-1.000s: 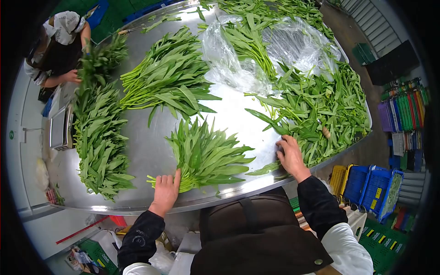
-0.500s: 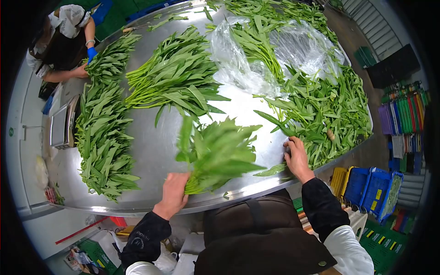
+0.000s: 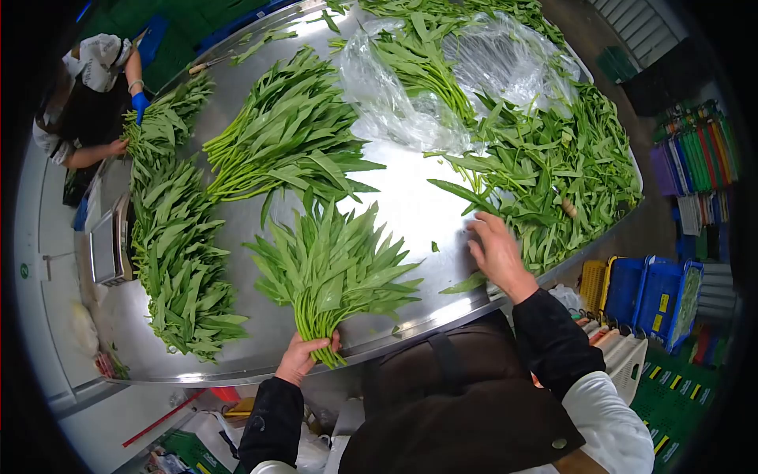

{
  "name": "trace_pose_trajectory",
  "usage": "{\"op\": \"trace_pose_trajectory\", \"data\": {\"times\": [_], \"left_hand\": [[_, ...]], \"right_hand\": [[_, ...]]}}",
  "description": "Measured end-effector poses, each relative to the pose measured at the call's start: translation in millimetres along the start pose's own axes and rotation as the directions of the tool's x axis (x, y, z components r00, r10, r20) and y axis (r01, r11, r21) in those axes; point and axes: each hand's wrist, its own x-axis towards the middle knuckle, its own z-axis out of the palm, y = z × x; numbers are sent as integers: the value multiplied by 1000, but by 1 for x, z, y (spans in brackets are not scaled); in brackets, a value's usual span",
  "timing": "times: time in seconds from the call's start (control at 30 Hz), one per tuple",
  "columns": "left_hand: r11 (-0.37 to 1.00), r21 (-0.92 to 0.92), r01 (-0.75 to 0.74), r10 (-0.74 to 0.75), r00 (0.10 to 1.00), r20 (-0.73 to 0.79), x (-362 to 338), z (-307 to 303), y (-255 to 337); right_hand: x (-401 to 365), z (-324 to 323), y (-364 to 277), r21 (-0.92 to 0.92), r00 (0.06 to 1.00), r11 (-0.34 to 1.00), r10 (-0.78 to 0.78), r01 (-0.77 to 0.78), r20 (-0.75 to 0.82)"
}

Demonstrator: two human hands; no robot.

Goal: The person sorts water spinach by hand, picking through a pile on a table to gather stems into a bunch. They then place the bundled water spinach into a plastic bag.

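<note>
Green stems (image 3: 317, 328) fill the curled left hand (image 3: 298, 358); the right hand (image 3: 500, 259), loosely spread, is beside heaped leaves (image 3: 572, 178).

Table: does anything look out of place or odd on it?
Mildly: a wooden handle shows among the loose greens, as if a tool were half buried there; and a leaf scrap lies apart on the table, near the right hand.
</note>
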Motion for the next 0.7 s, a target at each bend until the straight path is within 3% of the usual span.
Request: {"op": "trace_pose_trajectory", "data": {"times": [0.2,0.27,0.37,0.53,0.7], "left_hand": [[992,-120,39,-36,999,28,-2,-14,4],[983,-176,52,-47,998,35,0,-18,6],[988,-149,44,-40,999,28,4,-21,7],[974,199,107,-96,993,-64,10,-11,13],[966,243,87,-33,976,-216,7,7,15]], "right_hand": [[1,13,-5,40,996,999,-33,30,87],[-1,10,-7,165,968,980,70,-112,240],[-7,19,-11,203,962,970,77,-133,262],[10,39,-46,336,953,942,-125,27,275],[24,49,-68,346,900,933,-229,95,371]]}}
